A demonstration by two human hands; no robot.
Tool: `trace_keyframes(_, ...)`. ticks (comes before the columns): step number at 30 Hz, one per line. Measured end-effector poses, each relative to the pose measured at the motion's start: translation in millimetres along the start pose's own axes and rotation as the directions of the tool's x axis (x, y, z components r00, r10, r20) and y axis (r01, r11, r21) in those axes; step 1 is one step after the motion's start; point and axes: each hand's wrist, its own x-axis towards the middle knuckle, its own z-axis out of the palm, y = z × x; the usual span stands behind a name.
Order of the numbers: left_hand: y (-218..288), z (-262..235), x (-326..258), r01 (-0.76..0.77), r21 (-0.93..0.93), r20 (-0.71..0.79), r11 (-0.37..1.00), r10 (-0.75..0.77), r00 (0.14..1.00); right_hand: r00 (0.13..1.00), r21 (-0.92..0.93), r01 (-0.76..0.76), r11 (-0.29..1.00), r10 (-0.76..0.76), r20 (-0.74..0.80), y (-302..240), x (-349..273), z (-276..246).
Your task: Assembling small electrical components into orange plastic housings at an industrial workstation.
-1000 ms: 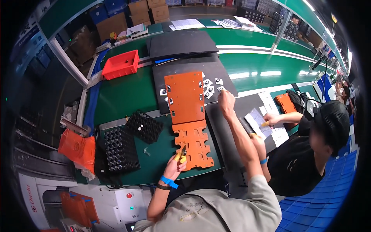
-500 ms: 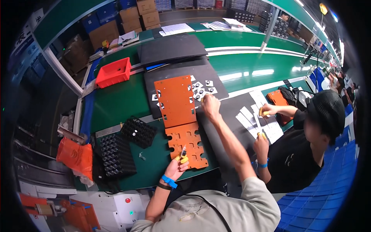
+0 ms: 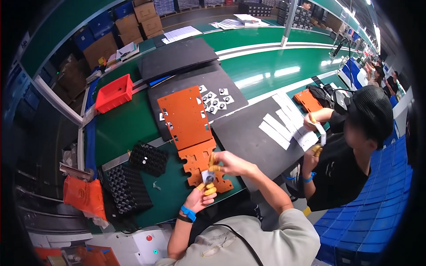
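Observation:
My left hand [image 3: 200,197], with yellow finger cots and a blue wristband, pinches a small white square part [image 3: 207,177] over the near edge of the bench. My right hand [image 3: 227,162], also with yellow cots, meets it and grips the same part from above. Just beyond lies a small notched orange plate [image 3: 200,160], and above it a larger orange plate [image 3: 184,116] on a dark mat [image 3: 230,95]. Several more small white parts [image 3: 214,99] lie on that mat to the right of the large plate.
Two black pocketed trays [image 3: 126,188] [image 3: 148,158] sit at my left, with an orange bag [image 3: 84,196] beyond them. A red bin [image 3: 114,93] stands far left. A person in black [image 3: 341,155] at my right handles white strips [image 3: 284,124] on another dark mat.
My right hand has come back from the white parts on the far mat to my left hand, bringing a small white part. The view has shifted slightly.

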Motion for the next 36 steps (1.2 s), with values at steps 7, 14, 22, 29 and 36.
trace_keyframes(7,-3.8,-11.0,-7.2,-0.125,0.037,-0.201,0.992,0.129,0.971,0.392,0.093,-0.291,0.952,0.207,-0.896,144.1,88.2,-132.6)
trace_keyframes(14,-4.7,-18.8,-21.7,-0.227,-0.009,-0.224,0.974,0.219,0.95,0.186,0.632,-0.239,0.737,0.673,-0.716,277.8,162.4,-215.1)
trace_keyframes(22,-7.7,-15.4,-20.5,-0.286,0.297,-0.285,0.911,0.371,0.884,0.32,0.0,-0.321,0.947,0.108,-0.941,182.9,114.6,-121.5)
trace_keyframes(29,4.0,-23.1,-20.0,-0.305,0.132,-0.233,0.943,0.328,0.916,0.596,-0.244,-0.362,0.9,0.023,-0.803,94.5,16.3,10.1)
trace_keyframes(36,-2.9,-21.2,-18.8,-0.307,0.159,-0.255,0.938,0.339,0.905,0.71,-0.45,-0.534,0.715,0.09,-0.698,79.8,-46.2,49.1)
